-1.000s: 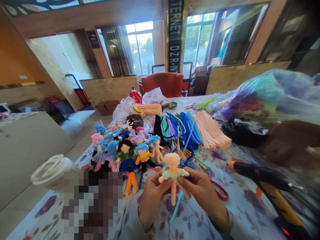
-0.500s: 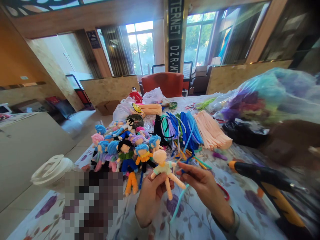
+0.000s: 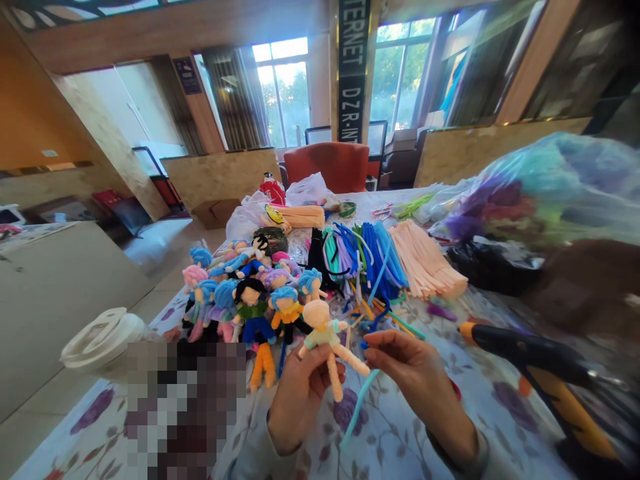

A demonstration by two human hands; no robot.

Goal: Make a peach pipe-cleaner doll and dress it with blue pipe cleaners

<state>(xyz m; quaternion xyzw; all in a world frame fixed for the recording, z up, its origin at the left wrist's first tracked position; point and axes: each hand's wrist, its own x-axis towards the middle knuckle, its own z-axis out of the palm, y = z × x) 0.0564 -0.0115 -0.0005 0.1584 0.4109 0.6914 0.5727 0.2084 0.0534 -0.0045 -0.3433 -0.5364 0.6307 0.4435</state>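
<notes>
Here, left hand (image 3: 303,385) gripping pale doll (image 3: 323,335), right hand (image 3: 409,365) slightly parted, nearby.

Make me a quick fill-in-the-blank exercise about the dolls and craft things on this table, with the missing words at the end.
1. The left hand holds a peach doll with ____ legs.
2. In the pile, the green-topped doll has ____ hair.
3. The glue gun is to the ____ of the right hand.
4. The tablecloth is printed with purple ____.

Missing words: two; black; right; flowers.
</notes>
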